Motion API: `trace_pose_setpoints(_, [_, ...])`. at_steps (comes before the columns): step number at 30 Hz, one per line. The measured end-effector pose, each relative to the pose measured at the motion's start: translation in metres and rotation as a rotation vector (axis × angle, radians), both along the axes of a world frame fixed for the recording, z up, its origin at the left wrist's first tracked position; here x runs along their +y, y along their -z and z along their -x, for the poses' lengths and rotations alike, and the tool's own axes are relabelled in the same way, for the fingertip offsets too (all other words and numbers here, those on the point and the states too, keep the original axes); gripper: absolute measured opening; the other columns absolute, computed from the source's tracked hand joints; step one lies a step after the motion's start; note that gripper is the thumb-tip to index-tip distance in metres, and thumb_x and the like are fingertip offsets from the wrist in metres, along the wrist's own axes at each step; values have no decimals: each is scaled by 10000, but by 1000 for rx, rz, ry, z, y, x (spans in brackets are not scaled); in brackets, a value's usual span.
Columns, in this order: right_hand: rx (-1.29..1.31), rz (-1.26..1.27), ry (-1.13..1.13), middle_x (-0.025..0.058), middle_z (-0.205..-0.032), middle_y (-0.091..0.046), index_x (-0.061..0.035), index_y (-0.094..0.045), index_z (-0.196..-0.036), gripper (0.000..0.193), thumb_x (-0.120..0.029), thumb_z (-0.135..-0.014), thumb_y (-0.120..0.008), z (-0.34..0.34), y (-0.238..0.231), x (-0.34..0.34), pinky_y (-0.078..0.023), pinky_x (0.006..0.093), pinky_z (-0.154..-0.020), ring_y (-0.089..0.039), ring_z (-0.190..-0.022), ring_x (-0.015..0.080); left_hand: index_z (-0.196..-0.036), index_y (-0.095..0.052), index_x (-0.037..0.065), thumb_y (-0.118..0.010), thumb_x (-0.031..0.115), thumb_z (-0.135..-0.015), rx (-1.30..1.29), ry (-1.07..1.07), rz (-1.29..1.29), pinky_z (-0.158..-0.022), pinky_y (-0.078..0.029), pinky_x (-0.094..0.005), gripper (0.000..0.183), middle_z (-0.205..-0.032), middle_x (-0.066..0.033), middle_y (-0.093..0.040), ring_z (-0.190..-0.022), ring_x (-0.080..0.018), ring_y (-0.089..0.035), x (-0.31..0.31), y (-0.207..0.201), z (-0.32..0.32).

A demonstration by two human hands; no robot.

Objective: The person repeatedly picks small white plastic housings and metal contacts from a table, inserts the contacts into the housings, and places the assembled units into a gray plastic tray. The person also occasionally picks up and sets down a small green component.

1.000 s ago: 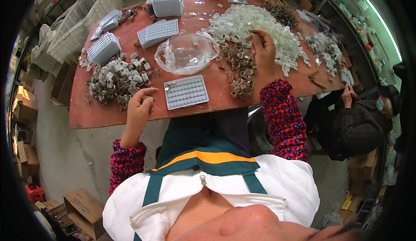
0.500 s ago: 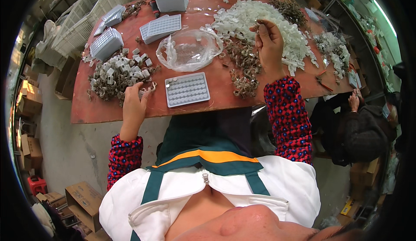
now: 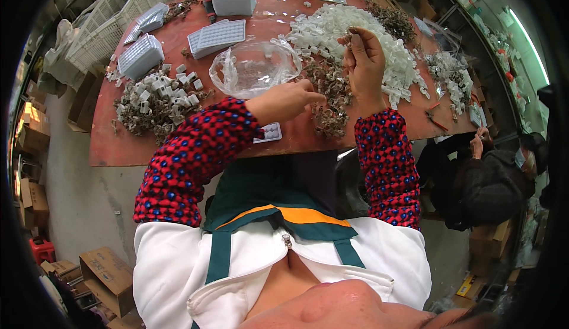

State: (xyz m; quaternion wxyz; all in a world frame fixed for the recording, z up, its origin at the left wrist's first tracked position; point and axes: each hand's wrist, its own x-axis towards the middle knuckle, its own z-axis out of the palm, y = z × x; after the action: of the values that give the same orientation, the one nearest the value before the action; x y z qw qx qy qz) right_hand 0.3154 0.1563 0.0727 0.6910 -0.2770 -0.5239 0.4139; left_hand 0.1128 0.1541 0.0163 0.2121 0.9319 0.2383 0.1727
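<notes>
We see the left hand (image 3: 287, 101) half-curled, fingertips at the edge of the brown pile (image 3: 329, 113) on the table (image 3: 409, 113), and the right hand (image 3: 365, 62) with fingertips drawn together before the white pile (image 3: 398, 62), contents of both indiscernible, the tray (image 3: 272, 132) partly hidden by the left sleeve (image 3: 201, 151).
</notes>
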Motion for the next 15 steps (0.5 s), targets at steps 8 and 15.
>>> trace_pose_setpoints(8, [200,141,28,110,-994,-688,-32,-605,-1131,156,-142,-1035,-553,-13,-7,5,-346,211,-507,-447,-606,58,-1017,-741,61,-693,74,-820,-200,33,-76,-789,-531,-411,203,-973,-124,-699,-901,-330,-660,16,-2,-7])
trace_pose_setpoints(15, [389,170,143,106,-1005,-683,-44,-576,-1094,108,-125,-1025,-557,-21,-21,17,-360,209,-493,-464,-611,71,-1033,-727,23,-702,90,-865,-231,-18,189,-777,-539,-363,183,-968,-139,-721,-864,-279,-693,-5,-27,3])
